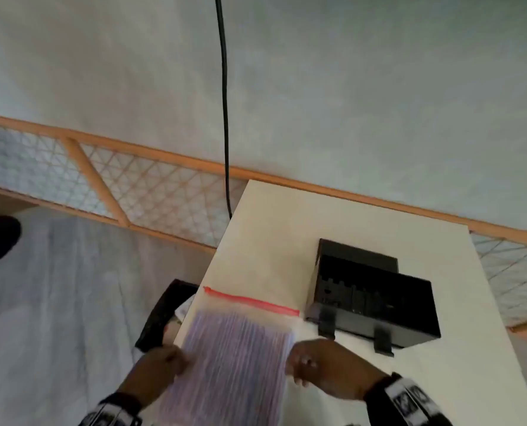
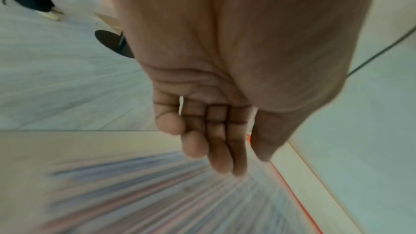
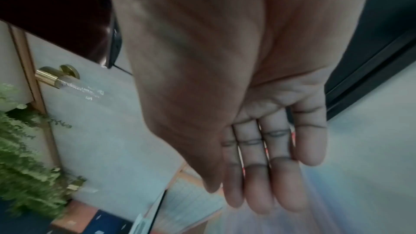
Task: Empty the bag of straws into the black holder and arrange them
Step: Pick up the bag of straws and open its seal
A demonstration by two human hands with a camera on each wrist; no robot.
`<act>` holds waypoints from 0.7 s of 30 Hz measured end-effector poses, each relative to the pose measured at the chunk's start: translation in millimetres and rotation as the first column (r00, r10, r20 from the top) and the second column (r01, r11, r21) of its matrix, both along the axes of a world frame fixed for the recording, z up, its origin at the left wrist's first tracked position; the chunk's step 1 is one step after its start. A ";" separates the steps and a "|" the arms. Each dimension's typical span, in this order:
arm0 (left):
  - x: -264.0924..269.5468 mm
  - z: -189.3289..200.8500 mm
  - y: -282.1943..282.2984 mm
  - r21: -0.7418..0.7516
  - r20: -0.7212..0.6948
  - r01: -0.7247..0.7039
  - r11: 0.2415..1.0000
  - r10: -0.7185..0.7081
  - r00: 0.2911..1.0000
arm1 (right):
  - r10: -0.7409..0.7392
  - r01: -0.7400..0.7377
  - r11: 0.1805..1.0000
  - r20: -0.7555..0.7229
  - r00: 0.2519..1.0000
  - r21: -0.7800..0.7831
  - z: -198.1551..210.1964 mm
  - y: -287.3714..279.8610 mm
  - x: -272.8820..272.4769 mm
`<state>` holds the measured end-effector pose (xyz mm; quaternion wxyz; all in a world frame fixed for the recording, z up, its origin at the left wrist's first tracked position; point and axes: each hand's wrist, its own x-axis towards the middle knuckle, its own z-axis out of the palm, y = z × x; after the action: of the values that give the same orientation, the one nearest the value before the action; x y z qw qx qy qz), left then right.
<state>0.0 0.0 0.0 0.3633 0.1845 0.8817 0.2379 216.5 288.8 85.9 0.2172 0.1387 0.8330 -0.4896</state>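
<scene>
Left fingers (image 2: pixel 221 150): we see them straight and close together in the left wrist view, tips reaching down over the blurred straws; we cannot tell whether they touch the plastic
Left hand (image 1: pixel 160 365): in the head view it sits at the left edge of the clear plastic zip bag with the red seal strip (image 1: pixel 237 358); whether it has any hold on that edge we cannot tell, as the picture is blurred there
Right fingers (image 3: pixel 258 181): we see them straight and side by side in the right wrist view, above the blurred bag
Right hand (image 1: pixel 320 364): it meets the bag's right edge in the head view; we cannot tell whether it holds it
Bag: it lies along the left part of the white rectangular table top (image 1: pixel 286 241), between our two hands, with the red seal at the end away from us
Straws: the thin pale pink and blue straws (image 1: pixel 231 382) fill the bag lengthwise, all inside it
Holder: the black box-shaped holder with open compartments (image 1: pixel 372 296) stands on the table just right of the bag's sealed end, near the right hand but apart from it
Beyond the table: a black cable (image 1: pixel 224 103) hangs down behind the table's far edge, and a wooden lattice rail (image 1: pixel 133 179) runs across the pale floor
</scene>
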 end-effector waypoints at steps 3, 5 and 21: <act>-26.3 -11.1 29.4 0.095 -0.068 -0.139 0.986 0.146 0.987 | 0.057 -0.055 0.997 -0.035 0.998 0.046 -7.5 -14.8 -76.2; -38.3 -13.0 52.2 0.117 -0.080 -0.214 0.970 0.224 0.971 | 0.051 -0.044 0.991 -0.053 0.997 0.123 -19.2 -21.4 -124.5; -70.7 -52.6 102.7 0.220 -0.015 -0.359 0.907 0.371 0.928 | 0.034 -0.030 0.936 -0.006 0.999 0.350 -98.6 -46.1 -220.7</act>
<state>-70.7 102.7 -52.6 0.2654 0.0609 0.8799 0.3894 -4.2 242.7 -12.7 0.1919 0.1588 0.9102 -0.3308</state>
